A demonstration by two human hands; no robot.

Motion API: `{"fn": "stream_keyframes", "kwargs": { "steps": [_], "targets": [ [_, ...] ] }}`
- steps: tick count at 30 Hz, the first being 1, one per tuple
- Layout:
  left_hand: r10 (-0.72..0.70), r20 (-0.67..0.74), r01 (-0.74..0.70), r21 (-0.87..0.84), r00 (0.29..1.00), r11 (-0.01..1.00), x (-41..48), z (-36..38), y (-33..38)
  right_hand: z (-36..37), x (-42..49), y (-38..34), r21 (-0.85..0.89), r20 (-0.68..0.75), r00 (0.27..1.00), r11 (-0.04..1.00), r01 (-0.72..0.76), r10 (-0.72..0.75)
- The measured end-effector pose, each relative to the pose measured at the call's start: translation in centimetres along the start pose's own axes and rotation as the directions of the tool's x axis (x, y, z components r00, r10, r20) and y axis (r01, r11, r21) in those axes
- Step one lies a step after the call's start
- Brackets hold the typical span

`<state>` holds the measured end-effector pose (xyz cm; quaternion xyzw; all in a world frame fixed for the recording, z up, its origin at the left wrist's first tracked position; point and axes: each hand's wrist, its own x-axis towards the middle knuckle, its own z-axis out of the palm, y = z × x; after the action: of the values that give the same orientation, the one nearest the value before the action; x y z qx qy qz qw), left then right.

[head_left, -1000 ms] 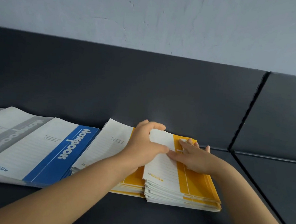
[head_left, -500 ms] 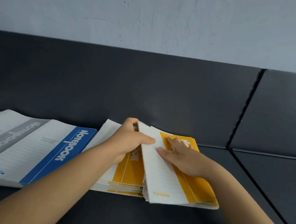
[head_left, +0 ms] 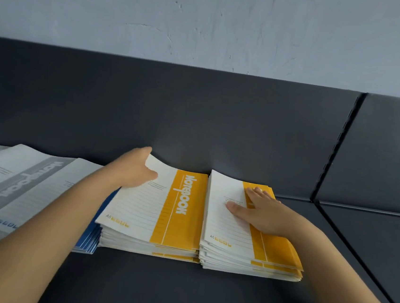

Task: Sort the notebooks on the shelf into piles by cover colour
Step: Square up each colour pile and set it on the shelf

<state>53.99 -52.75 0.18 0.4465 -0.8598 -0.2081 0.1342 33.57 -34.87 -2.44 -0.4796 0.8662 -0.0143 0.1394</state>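
Head camera view, looking down at a dark grey shelf (head_left: 179,294) that holds notebooks in piles. The landmark is the left yellow pile (head_left: 147,245), a stack of white-and-yellow covers near the middle. The left hand (head_left: 137,169) pinches the far left corner of the top yellow notebook (head_left: 163,204) on this pile. Its thumb is on the cover and its fingers wrap behind the corner, which curls up slightly. Touching the right side of this pile sits the right yellow pile (head_left: 244,262). The right hand (head_left: 259,212) rests flat on its top cover, fingers straight and slightly spread. Just left of the left yellow pile is a blue pile (head_left: 87,238), partly overlapped by it and crossed by the left forearm. Further left lies a grey pile (head_left: 13,181).
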Motion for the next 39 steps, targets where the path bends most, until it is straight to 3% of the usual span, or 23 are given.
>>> {"fn": "stream_keyframes", "kwargs": {
  "steps": [3, 5, 8, 12, 17, 19, 22, 24, 28, 31, 36, 39],
  "targets": [
    [-0.004, 0.124, -0.033, 0.298, 0.992, 0.954, -0.8, 1.1, 1.1, -0.4, 0.0, 0.4, -0.008, 0.013, 1.000, 1.000, -0.019, 0.019],
    [0.014, 0.215, -0.093, 0.360, 0.976, 0.928, -1.0, 1.9, 1.4, -0.6, -0.1, 0.5, 0.003, 0.019, 1.000, 1.000, -0.013, 0.013],
    [0.007, 0.299, -0.118, 0.356, 0.954, 0.927, -1.1, 2.4, 1.3, -0.6, -0.1, 0.5, 0.014, 0.007, 1.000, 1.000, -0.026, 0.026],
    [0.036, 0.254, -0.136, 0.390, 0.967, 0.910, -1.6, 1.8, 1.7, -0.9, 0.3, 1.0, 0.155, 0.044, 0.995, 0.983, -0.096, 0.090],
    [0.043, 0.343, -0.205, 0.452, 0.938, 0.868, -2.3, 1.6, 2.1, -0.9, 0.4, 1.3, 0.265, 0.038, 0.998, 0.962, -0.062, 0.054],
    [0.116, 0.274, -0.236, 0.461, 0.955, 0.856, -2.8, 1.3, 2.6, -0.8, 0.4, 1.2, 0.313, 0.051, 0.998, 0.949, -0.047, 0.033],
    [0.239, 0.230, -0.297, 0.264, 0.943, 0.918, -4.4, 1.5, 4.6, -0.9, 0.2, 1.0, 0.297, 0.041, 0.998, 0.953, -0.054, 0.044],
    [0.310, 0.280, -0.371, 0.198, 0.908, 0.907, -5.8, 2.7, 5.8, -0.9, 0.1, 1.0, 0.270, 0.029, 0.997, 0.959, -0.082, 0.077],
    [0.332, 0.404, -0.465, 0.294, 0.852, 0.835, -5.9, 4.9, 6.2, -0.6, 0.9, 1.4, 0.347, 0.083, 0.986, 0.924, -0.162, 0.142],
    [0.337, 0.381, -0.468, 0.335, 0.861, 0.818, -5.5, 5.0, 6.2, -0.5, 1.8, 2.7, 0.509, 0.083, 0.983, 0.841, -0.185, 0.165],
    [0.349, 0.385, -0.479, 0.321, 0.854, 0.817, -5.8, 5.4, 6.3, -1.7, 1.8, 4.8, 0.895, 0.026, 0.956, 0.418, -0.153, 0.292],
    [0.365, 0.389, -0.491, 0.304, 0.846, 0.816, -5.6, 5.5, 6.3, -1.9, 1.6, 5.2, 0.934, 0.099, 0.962, 0.309, -0.178, 0.254]
  ]
}}
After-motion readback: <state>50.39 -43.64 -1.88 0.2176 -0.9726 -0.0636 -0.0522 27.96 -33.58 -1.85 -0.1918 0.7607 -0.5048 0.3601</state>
